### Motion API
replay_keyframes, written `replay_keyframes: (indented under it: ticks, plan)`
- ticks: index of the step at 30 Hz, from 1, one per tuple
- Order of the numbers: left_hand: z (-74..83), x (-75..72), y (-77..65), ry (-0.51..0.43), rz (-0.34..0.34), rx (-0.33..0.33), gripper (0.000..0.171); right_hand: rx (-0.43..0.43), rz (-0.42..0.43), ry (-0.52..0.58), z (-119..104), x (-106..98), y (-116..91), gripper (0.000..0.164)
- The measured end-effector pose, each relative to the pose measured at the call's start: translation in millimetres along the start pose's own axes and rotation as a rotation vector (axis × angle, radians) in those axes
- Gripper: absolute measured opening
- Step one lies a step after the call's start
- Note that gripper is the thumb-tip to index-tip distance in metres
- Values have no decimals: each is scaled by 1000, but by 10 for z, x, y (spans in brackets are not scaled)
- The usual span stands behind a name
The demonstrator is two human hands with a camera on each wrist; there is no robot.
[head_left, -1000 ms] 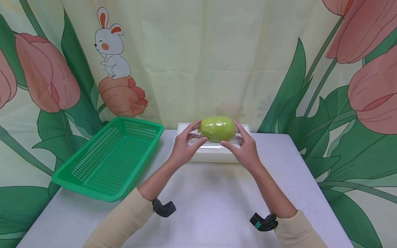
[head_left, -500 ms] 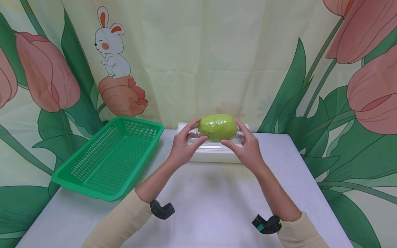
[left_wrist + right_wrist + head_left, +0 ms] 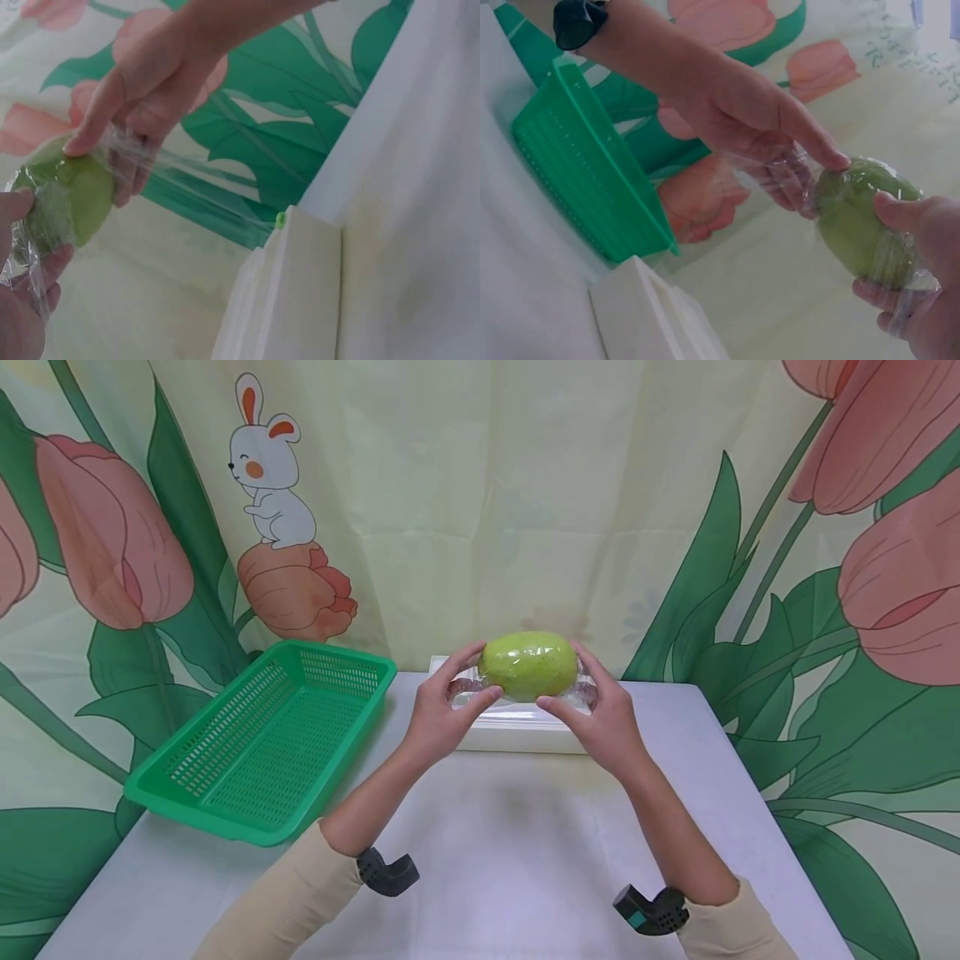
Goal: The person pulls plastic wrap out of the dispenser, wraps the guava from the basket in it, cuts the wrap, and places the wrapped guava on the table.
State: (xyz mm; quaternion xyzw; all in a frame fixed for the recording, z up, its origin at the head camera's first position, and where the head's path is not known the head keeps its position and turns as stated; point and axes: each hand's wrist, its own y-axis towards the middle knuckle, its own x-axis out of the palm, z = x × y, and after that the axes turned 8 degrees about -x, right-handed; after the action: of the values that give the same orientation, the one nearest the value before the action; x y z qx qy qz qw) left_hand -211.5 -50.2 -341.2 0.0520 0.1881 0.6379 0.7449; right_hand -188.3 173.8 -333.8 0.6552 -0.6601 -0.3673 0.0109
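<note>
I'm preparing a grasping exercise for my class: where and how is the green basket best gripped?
Likely pinch the rim midway along both long sides, coming from above: the green basket stands upright and open, its walls widening upward.

Green basket (image 3: 258,760) and flowered backdrop (image 3: 480,485)
The perforated basket hides the far left corner of the white-topped desk (image 3: 517,852); behind the far edge, the cream backdrop shows pink tulips (image 3: 112,539), green leaves (image 3: 693,585) and 1 white rabbit (image 3: 279,517) perched on an orange-pink bloom (image 3: 296,592).
</note>
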Motion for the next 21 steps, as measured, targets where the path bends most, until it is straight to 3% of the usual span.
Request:
replay_keyframes:
  ticks: [13, 21]
  plan:
    - [65, -18, -45, -36, -3, -18, 57, 55, -40, 51, -78, -52, -20, 81]
    - [40, -26, -55, -55, -35, -110, 54, 143, -86, 68, -64, -54, -5, 82]
